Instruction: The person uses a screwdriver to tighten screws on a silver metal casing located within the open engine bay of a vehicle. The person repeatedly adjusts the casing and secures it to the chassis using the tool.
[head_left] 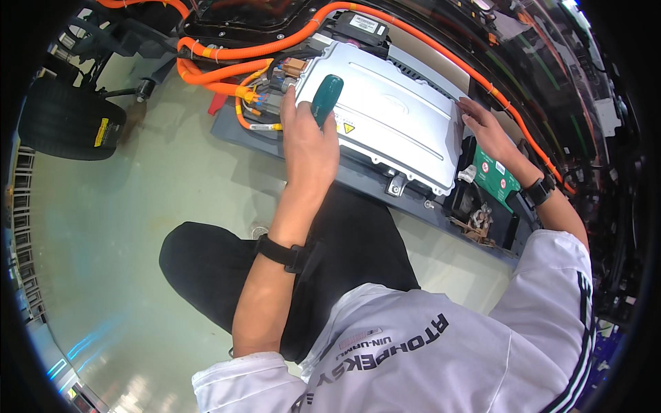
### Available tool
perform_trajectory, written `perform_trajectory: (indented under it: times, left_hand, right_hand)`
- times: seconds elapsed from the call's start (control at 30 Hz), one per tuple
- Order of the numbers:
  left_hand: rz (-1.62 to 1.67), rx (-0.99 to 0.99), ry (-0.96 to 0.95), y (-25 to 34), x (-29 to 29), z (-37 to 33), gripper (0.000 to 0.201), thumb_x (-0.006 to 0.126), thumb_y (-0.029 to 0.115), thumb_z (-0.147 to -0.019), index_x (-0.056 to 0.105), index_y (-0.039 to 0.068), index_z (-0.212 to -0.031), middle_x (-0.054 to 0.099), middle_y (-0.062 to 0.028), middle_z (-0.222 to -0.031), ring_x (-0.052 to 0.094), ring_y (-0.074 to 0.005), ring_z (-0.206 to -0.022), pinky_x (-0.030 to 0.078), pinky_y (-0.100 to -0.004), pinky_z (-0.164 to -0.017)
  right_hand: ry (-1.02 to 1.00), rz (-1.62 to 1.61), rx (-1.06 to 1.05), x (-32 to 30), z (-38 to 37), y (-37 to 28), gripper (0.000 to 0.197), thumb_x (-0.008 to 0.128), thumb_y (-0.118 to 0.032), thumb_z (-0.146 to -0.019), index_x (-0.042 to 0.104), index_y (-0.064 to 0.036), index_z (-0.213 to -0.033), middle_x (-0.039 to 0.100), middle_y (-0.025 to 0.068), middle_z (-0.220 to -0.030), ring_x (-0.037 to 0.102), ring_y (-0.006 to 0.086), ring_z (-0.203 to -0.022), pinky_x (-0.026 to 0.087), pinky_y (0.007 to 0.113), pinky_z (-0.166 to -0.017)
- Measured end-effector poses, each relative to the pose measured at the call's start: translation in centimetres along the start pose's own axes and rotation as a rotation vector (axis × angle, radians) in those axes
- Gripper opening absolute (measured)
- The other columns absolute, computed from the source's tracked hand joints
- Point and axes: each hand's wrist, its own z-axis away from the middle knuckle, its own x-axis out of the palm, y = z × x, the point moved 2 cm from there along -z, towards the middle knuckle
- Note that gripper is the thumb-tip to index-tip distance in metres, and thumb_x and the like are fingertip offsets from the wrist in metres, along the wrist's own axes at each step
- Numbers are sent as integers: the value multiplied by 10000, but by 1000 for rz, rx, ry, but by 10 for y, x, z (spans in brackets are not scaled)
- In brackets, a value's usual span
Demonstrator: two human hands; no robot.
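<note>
A silver metal box (392, 103) with a flat ribbed cover and a yellow warning triangle lies in front of me on a dark grey frame (358, 175). My left hand (310, 148) is at its left end, closed around a dark green-handled tool (327, 100). The rounded handle, like a screwdriver's, points up and away; the hand hides its other end. At the box's right end, my right hand (487, 131) has its fingers stretched out against the edge, holding no tool. Orange cables with connectors (251, 95) sit just left of my left hand.
A thick orange cable (406, 20) arches behind the box. A black module with a white label (361, 29) stands at the back. Beside my right wrist are a green label panel (494, 175) and crumpled brown scraps (480, 224). A black tyre (69, 120) is at far left.
</note>
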Motion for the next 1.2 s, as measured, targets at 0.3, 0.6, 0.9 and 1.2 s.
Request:
perform_trajectory:
  times: [0.3,0.6,0.9,1.2]
  left_hand:
    - [25,14,34,1,6,0,298,597,112,-925,581,-137,-1089,382,-356,-1434,389,-465,-1337,314,-456,-1109]
    - [53,2,13,3,8,0,309,617,106,-905,551,-148,-1068,375,-341,-1419,373,-477,-1320,299,-488,-1120]
    - [-187,238,-53,10,14,12,201,649,50,-846,567,-83,-971,417,-278,-1421,359,-452,-1351,253,-547,-1149]
    - [-172,303,-142,13,29,23,164,648,31,-857,546,-57,-950,400,-273,-1473,337,-471,-1379,279,-514,-1143]
  right_hand:
    - [54,110,-54,2,2,-8,553,602,-162,-920,446,-4,-1427,494,170,-1435,460,259,-1325,326,376,-1123]
    - [-117,599,-283,4,24,-34,1312,845,-643,-549,215,-43,-1532,234,264,-1564,244,419,-1451,206,537,-1193]
    - [-183,802,-552,25,49,-58,1187,751,-652,-653,229,-55,-1536,179,223,-1599,160,373,-1493,96,570,-1211]
    - [-207,812,-740,29,43,-48,989,712,-542,-748,293,-102,-1529,189,211,-1601,165,375,-1492,60,601,-1205]
